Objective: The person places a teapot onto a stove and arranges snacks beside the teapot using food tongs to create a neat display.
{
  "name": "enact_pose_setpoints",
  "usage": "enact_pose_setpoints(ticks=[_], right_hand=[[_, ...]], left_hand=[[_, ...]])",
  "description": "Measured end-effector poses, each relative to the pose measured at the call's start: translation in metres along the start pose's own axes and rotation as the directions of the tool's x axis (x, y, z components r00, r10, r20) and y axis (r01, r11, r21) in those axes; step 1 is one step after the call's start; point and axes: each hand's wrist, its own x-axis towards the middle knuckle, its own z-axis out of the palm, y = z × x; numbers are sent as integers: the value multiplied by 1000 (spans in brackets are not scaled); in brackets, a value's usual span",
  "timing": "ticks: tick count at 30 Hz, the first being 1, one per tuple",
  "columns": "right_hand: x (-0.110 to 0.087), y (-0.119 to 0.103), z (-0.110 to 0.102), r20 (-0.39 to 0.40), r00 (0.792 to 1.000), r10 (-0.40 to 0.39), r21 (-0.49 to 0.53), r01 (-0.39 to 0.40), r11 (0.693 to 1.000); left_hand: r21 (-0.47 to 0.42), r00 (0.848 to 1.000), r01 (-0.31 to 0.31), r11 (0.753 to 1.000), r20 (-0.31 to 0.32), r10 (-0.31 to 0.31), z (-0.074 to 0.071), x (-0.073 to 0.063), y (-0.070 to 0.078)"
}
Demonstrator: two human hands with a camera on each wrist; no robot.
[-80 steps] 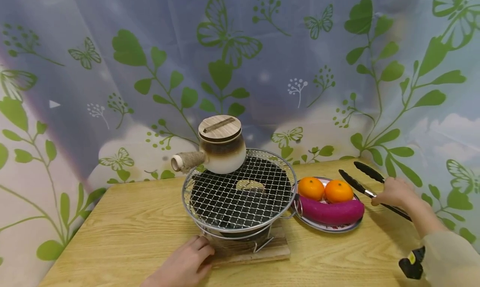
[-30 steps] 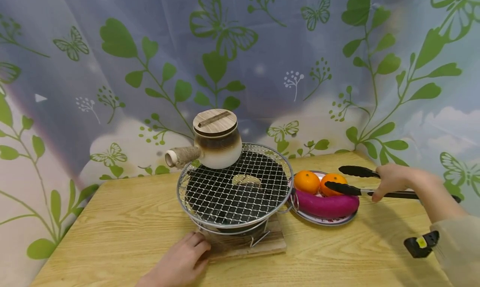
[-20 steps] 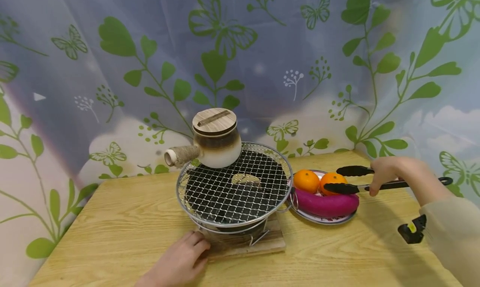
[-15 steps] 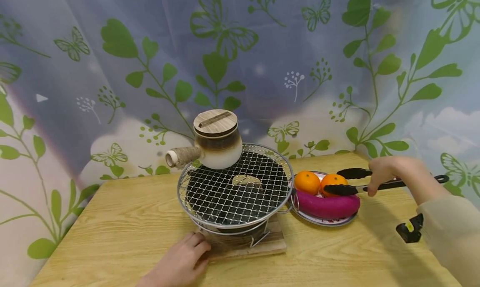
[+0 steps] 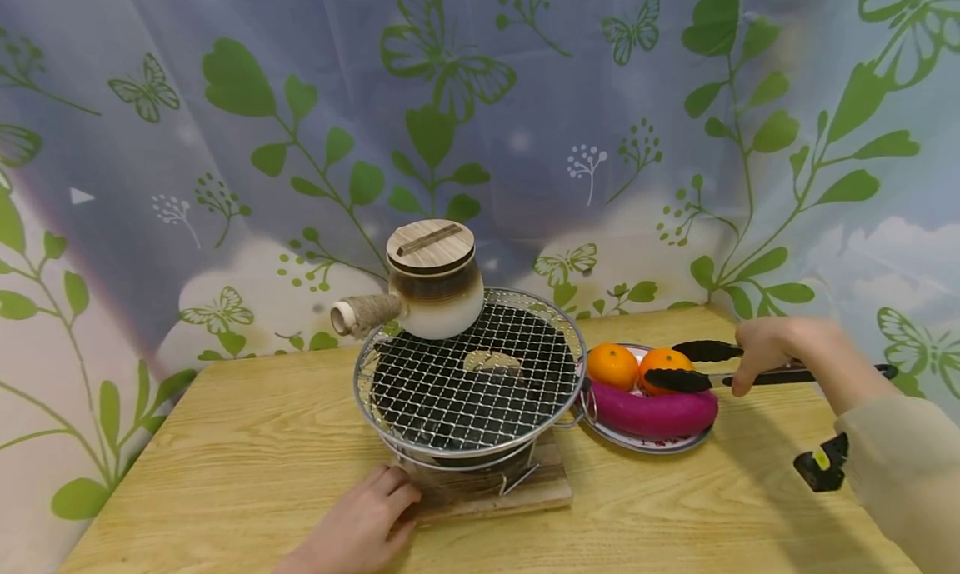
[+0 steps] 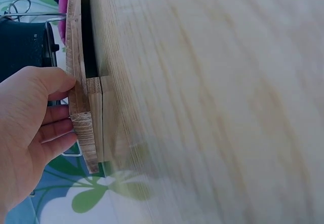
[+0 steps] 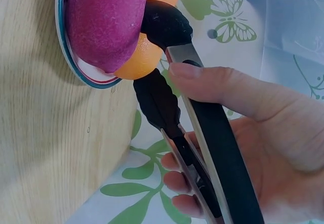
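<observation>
Gripping the black tongs (image 5: pixel 678 381) at the right of the head view, the right hand (image 5: pixel 772 349) has its thumb and fingers clamped round the arms. Earlier the tongs lay off to the plate's right, slanting to the upper left; they have since swung over the plate (image 5: pixel 656 449), and in the last instant have barely shifted. For the work in hand, I judge this means the reach is made but the squeeze is not: in the right wrist view the heads stand apart on either side of the right-hand orange (image 5: pixel 663 360), and whether both touch it I cannot tell.

The tongs' long axis runs almost level across the head view, heads to the left, handle end to the right; in the right wrist view they point to the upper left. The round orange, right of centre behind the purple vegetable (image 5: pixel 652 416), shows no long axis.

At lower centre, the left hand (image 5: pixel 363 516) pinches the near left corner of the wooden board (image 5: pixel 551 482), unchanged.
</observation>
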Motion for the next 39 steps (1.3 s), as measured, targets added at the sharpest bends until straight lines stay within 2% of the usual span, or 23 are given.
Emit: enact_pose_setpoints(ticks=[5,18,28,39], right_hand=[[0,5,3,-18,1000,-24,1,24,1000],[1,12,2,-47,998,-28,25,29,999],[-8,21,-2,-109,994,-29,13,30,999],[-16,23,-14,-199,980,-24,-18,20,1000]], left_hand=[[1,1000,-4,1000,-11,4,0,0,0],[-8,1000,9,1000,-1,-9,1,-1,0],[0,1000,-15,1000,-12,15,1,0,0],[0,1000,8,1000,8,-8,-1,1,1]])
